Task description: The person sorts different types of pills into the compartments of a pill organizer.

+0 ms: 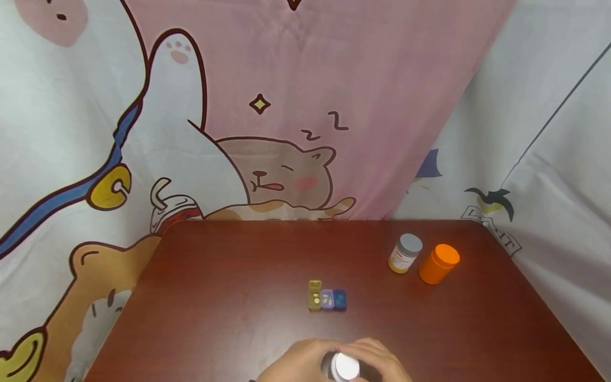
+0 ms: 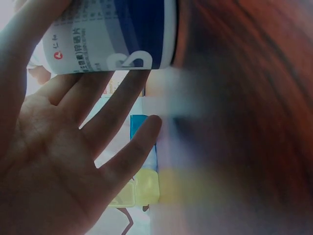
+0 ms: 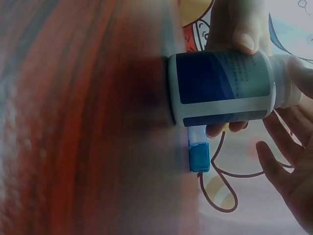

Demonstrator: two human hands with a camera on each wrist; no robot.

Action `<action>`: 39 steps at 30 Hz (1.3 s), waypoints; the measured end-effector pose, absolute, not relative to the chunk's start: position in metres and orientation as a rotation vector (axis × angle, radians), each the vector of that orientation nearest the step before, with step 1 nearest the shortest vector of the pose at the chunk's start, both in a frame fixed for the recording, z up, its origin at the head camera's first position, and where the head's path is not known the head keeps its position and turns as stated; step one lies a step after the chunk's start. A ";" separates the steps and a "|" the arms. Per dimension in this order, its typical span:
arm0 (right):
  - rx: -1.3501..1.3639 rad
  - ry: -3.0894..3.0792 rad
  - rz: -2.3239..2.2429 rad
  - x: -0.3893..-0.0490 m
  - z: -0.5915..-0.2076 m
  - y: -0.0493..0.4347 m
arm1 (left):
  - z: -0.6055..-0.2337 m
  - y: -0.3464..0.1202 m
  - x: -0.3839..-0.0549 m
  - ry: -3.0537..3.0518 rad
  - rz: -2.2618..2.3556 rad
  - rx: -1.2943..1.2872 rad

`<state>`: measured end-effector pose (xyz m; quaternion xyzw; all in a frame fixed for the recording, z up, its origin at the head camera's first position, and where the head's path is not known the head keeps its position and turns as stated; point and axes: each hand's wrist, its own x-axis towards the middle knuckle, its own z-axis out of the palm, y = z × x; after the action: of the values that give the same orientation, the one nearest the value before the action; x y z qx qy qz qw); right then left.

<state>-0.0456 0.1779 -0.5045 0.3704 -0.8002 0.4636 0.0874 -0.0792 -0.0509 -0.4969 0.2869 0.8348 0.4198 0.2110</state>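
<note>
A white pill bottle (image 3: 222, 88) with a blue label stands at the table's near edge in the head view, its white cap (image 1: 346, 366) facing up. My left hand (image 1: 300, 362) grips the bottle's body, with the thumb on the label in the right wrist view. Thumb and fingers of my right hand (image 1: 378, 359) are around the cap, which appears to be on the bottle. Beyond the hands sits a small pill box with a yellow compartment (image 1: 314, 302), a purple one (image 1: 327, 300) and a blue one (image 1: 340, 300). The yellow lid (image 1: 315, 285) is raised, and pale pills show inside.
Farther back on the right, a grey-lidded bottle (image 1: 404, 253) stands beside an orange bottle (image 1: 439, 264). The dark red-brown table (image 1: 229, 276) runs back to a printed cartoon curtain (image 1: 382, 79), which also hangs along both sides.
</note>
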 end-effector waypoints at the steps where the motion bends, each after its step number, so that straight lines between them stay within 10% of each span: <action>1: 1.097 -2.394 1.376 -0.045 -0.504 0.178 | -0.497 -0.051 -0.080 2.322 1.162 0.810; 39: 1.045 -2.498 1.118 -0.056 -0.514 0.182 | -0.502 -0.049 -0.080 2.373 1.086 0.916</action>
<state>-0.0559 0.1816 -0.5136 0.3548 -0.8480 0.3793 0.1058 -0.0796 -0.0493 -0.5016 0.3255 0.8428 0.3858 0.1866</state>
